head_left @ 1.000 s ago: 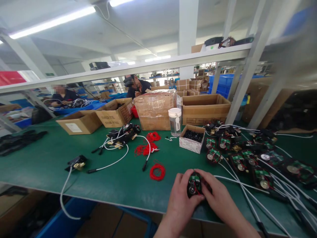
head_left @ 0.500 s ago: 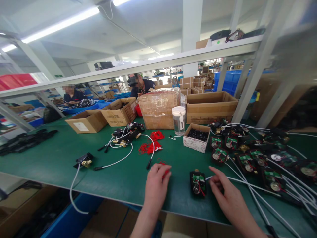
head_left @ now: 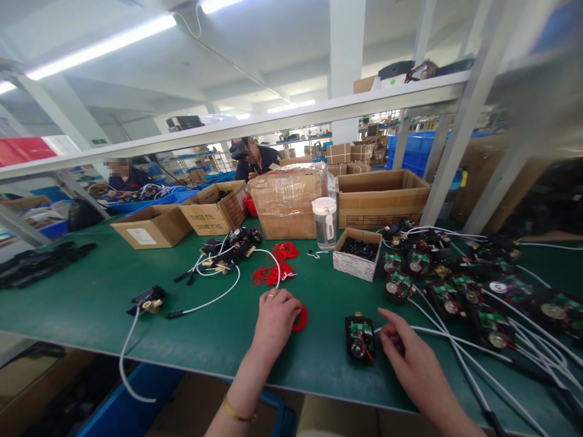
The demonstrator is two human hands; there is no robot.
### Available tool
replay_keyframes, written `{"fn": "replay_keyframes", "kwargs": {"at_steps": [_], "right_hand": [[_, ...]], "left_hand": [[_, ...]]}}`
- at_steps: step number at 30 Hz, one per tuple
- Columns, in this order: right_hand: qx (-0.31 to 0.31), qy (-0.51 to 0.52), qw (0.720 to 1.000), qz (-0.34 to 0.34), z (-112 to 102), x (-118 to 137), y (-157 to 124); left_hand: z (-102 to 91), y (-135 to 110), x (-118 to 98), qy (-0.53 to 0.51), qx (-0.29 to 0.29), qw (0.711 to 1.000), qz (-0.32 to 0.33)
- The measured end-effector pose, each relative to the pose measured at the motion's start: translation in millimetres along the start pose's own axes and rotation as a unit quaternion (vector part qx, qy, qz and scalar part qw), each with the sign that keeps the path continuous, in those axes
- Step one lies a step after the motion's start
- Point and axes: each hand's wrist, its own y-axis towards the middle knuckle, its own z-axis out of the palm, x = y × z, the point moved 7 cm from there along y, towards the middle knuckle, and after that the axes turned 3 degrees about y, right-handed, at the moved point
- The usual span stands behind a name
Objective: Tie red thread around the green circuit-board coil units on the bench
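My left hand is closed over a small coil of red wire on the green tabletop, fingers curled down at its left edge. How far the fingers reach around it is hidden. My right hand rests beside a black housing with a green circuit board and red wires showing. Its index finger points outward, and the other fingers are loosely bent with nothing visible in them. A white cable runs from the housing behind this hand. Further back lie more red wire bundles.
Several similar housings with white cables crowd the right side. A small box of black parts, a clear jar and cartons stand behind. One unit with brass fittings lies left. Two people sit across the bench.
My left hand has shifted slightly left and up, and the red coil now shows beside its fingers. My right hand stays next to the housing. The view has moved a little.
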Motion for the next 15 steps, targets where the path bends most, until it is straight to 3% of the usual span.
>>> {"fn": "replay_keyframes", "kwargs": {"at_steps": [10, 12, 15], "right_hand": [[-0.011, 0.005, 1.000, -0.006, -7.1, 3.7, 5.0], [-0.026, 0.005, 1.000, -0.011, -15.2, 13.1, 9.0], [-0.034, 0.024, 0.999, -0.035, -25.7, 39.3, 17.3]], "left_hand": [[-40.1, 18.3, 9.0, -0.201, -0.036, 0.973, -0.106], [-46.0, 17.8, 2.1, -0.296, -0.020, 0.945, -0.140], [-46.9, 10.3, -19.4, -0.481, 0.025, 0.852, -0.205]]}}
